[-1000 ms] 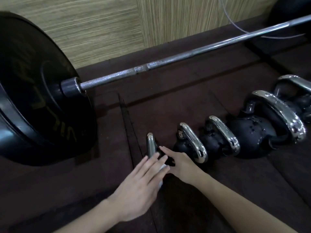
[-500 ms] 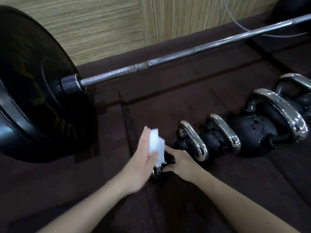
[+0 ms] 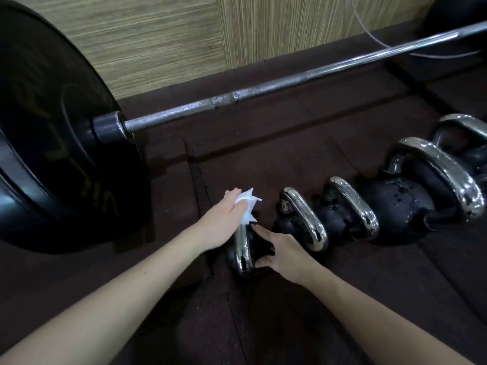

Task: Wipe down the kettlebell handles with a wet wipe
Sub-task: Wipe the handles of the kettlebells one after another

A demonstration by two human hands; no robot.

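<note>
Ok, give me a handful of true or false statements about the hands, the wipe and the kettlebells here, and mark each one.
1. The left hand holds the white wet wipe against the chrome handle of the nearest kettlebell. True.
2. The right hand holds the wipe. False: it steadies the nearest kettlebell's black body and holds no wipe.
3. The barbell lies across the kettlebell handles. False: it lies apart, nearer the wall.
4. The kettlebells stand in a row on the dark floor mat. True.
5. The wipe is on the second kettlebell's handle. False: no hand touches that one.
</note>
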